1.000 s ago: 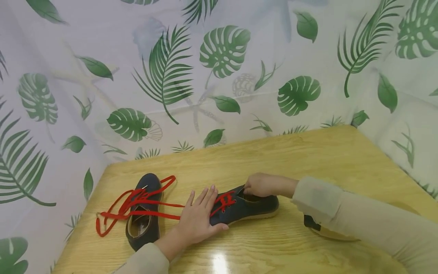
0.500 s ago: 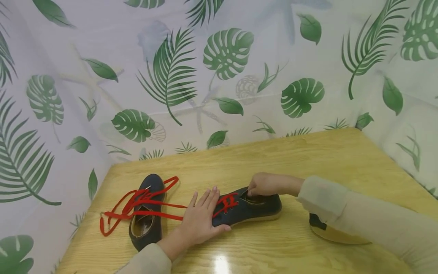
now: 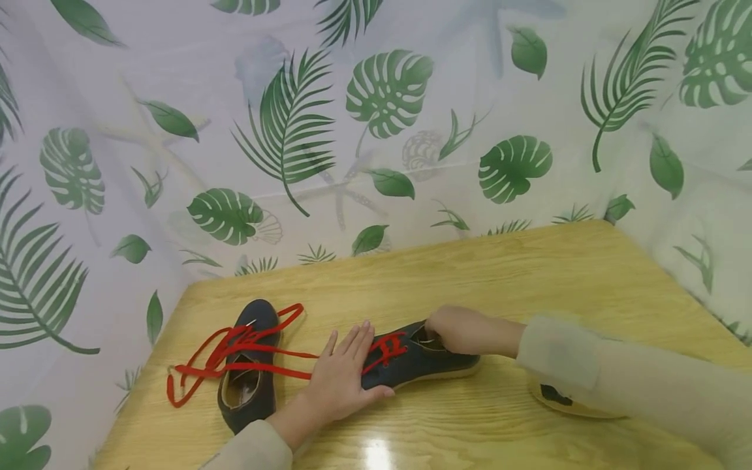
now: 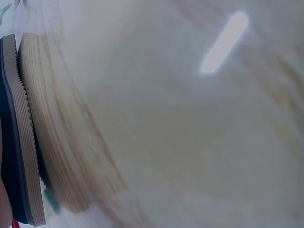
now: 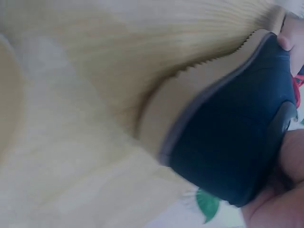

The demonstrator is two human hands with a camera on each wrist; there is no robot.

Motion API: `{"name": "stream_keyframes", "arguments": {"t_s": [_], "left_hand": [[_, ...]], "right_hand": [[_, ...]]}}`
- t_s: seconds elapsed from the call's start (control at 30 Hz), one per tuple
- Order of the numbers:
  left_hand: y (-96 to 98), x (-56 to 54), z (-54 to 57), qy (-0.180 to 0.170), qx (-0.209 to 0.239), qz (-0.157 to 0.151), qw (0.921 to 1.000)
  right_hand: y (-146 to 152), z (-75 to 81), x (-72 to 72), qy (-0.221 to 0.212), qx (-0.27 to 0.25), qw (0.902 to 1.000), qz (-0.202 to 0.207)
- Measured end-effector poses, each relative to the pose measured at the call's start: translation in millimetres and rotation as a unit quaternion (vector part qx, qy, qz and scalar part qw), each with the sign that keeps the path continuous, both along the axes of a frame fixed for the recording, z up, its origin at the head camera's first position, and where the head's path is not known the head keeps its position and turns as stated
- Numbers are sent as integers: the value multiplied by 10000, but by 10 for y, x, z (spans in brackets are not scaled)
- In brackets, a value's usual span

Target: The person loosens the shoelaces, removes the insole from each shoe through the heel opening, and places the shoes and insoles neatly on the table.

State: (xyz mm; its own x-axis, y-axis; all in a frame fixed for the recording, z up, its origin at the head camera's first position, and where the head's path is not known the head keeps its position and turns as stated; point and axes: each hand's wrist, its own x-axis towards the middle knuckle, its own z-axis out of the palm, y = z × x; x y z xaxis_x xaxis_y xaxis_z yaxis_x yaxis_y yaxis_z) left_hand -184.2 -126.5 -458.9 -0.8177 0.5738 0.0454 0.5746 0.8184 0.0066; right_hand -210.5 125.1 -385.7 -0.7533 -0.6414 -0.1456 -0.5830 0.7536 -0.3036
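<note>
A dark blue shoe (image 3: 411,367) with a red lace (image 3: 392,346) lies on its sole in the middle of the table, toe to the left. My left hand (image 3: 341,378) rests with straight fingers over its toe, thumb along the near side. At the shoe's opening, my right hand (image 3: 464,328) has curled fingers gripping the collar near the heel; the fingertips are hidden inside. The right wrist view shows the shoe's heel (image 5: 223,142) close up, with fingers (image 5: 289,204) at its rim. The left wrist view catches only the pale sole (image 4: 26,137).
A second dark blue shoe (image 3: 258,398) stands at the left, a long loose red lace (image 3: 202,369) heaped across it. Two lace strands run under my left hand. A rounded tan thing with a dark patch (image 3: 555,395) lies partly hidden below my right forearm. Leaf-printed cloth (image 3: 388,196) backs the table.
My right hand has shifted slightly down and toward the near side of the shoe's opening, from the far rim. The left hand stays in place on the toe.
</note>
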Motion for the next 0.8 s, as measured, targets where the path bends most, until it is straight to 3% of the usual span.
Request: {"name": "stream_keyframes", "arguments": {"t_s": [0.07,0.2,0.43,0.6,0.73,0.8], "left_hand": [[-8,10,0,-11,-19,30,10000],[-5,13,-4,-32,23,70,10000],[9,1,9,-20,80,27,10000],[9,3,33,70,48,32,10000],[15,15,26,50,-46,40,10000],[17,21,24,64,-86,39,9999]], "right_hand": [[40,-51,-12,35,-386,9992,4],[125,-95,-112,-498,-1319,9898,-200],[212,-96,-268,-1813,-2379,9499,-905],[244,-106,-357,-2669,-2909,9115,-1152],[298,-117,-412,-3592,-3353,8614,-1291],[326,-109,-436,-3949,-3396,8432,-1337]]}}
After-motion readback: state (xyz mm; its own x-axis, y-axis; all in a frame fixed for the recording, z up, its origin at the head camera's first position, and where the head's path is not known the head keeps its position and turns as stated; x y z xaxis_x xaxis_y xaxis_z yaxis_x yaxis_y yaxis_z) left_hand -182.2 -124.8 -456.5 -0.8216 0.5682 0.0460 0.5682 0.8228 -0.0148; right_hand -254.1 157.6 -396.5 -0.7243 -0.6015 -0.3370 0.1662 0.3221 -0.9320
